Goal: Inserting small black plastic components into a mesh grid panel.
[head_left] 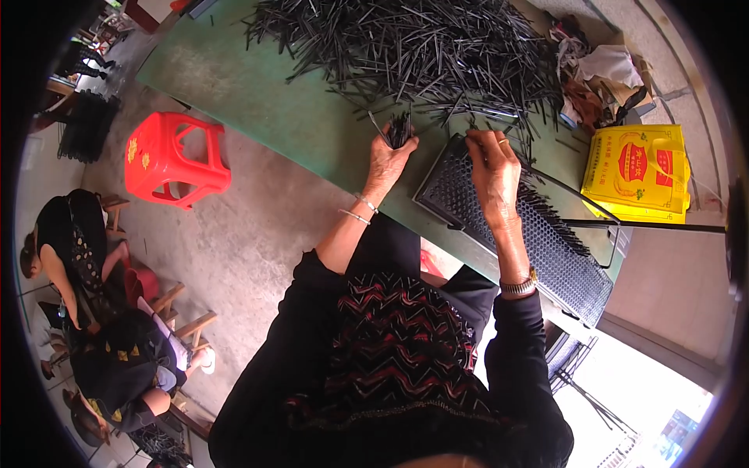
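Observation:
My left hand (388, 160) is closed round a bundle of thin black sticks (399, 131) whose ends poke up past the fingers. Over the far left corner of a dark tray full of small holes (499, 210), my right hand (495, 160) has its fingers pinched together, pointing down. Whatever lies between those fingertips is too small and hidden to make out. Along the tray's far right side, rows of black sticks (558, 214) stand up in the holes. Beyond both hands, a big loose heap of the same black sticks (437, 54) covers the table's far part.
The green table (273, 101) carries a thin black metal frame beside the tray. At its right are a yellow printed bag (636, 171) and a box of crumpled scraps (608, 78). A red plastic stool (175, 160) stands on the floor at left; several people sit farther left.

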Available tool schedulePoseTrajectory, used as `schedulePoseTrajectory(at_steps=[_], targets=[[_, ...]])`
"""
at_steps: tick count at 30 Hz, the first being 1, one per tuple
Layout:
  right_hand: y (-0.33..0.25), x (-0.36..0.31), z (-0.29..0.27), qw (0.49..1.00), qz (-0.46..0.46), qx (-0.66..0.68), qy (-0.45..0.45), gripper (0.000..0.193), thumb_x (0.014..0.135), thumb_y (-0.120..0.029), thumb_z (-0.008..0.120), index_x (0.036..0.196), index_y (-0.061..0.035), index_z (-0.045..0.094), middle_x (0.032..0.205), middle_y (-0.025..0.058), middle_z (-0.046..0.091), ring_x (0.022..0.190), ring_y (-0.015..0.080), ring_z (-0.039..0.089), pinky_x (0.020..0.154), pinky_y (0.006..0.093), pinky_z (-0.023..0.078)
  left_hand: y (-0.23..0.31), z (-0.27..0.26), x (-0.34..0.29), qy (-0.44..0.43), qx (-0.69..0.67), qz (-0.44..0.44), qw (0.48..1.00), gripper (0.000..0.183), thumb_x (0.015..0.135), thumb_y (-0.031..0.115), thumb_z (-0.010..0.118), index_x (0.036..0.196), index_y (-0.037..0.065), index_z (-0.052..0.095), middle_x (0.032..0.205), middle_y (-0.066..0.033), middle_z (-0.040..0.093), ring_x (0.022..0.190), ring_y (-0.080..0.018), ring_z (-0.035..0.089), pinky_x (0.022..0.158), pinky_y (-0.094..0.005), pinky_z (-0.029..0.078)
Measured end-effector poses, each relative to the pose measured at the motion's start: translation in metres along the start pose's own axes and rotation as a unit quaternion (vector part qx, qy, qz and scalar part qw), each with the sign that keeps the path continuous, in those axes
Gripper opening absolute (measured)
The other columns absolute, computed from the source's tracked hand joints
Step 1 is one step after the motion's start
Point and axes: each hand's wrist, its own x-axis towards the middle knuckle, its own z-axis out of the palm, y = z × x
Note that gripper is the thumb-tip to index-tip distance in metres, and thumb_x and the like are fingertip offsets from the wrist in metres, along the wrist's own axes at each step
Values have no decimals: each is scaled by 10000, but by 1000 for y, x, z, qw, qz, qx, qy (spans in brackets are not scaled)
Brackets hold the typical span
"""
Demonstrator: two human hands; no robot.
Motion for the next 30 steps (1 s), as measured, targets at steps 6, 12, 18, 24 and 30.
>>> schedulePoseTrajectory(at_steps=[6, 12, 18, 24, 30], targets=[[4, 0, -7, 1000, 7, -13, -8, 142, 844, -22, 677, 984, -32, 703, 864, 109, 641, 739, 246, 631, 669, 317, 492, 5, 2, -2, -2, -15, -27, 1000, 181, 774, 32, 732, 916, 30, 619, 809, 40, 611, 745, -55, 544, 726, -231, 466], [3, -6, -14, 999, 19, -11, -32, 182, 850, -40, 682, 1029, -40, 721, 893, 92, 661, 736, 202, 634, 656, 292, 487, 5, 0, -1, -12, -18, -13, 1000, 179, 769, 26, 737, 900, 33, 614, 793, 42, 607, 742, -50, 541, 718, -230, 466], [7, -8, -12, 999, 37, 6, -21, 197, 865, -37, 665, 1056, -46, 713, 838, 86, 641, 662, 170, 581, 618, 273, 465, 8, 1, -1, -14, -7, -5, 1000, 171, 769, 30, 736, 886, 33, 611, 776, 46, 600, 718, -50, 532, 702, -233, 466], [6, -9, -8, 999, 48, 10, -20, 136, 867, -38, 660, 1000, -26, 689, 784, 84, 603, 639, 172, 558, 601, 284, 451, 9, 0, -1, -22, 15, -2, 1000, 138, 794, -3, 684, 894, 15, 591, 779, -25, 652, 739, -105, 620, 733, -258, 501], [10, -5, -4, 1000, 2, -11, -13, 152, 860, -32, 667, 1011, -23, 686, 806, 88, 603, 664, 187, 572, 621, 300, 465, 8, 0, 0, -22, 10, -3, 1000, 139, 803, -2, 672, 911, 7, 586, 777, -44, 662, 735, -121, 640, 731, -266, 512]])
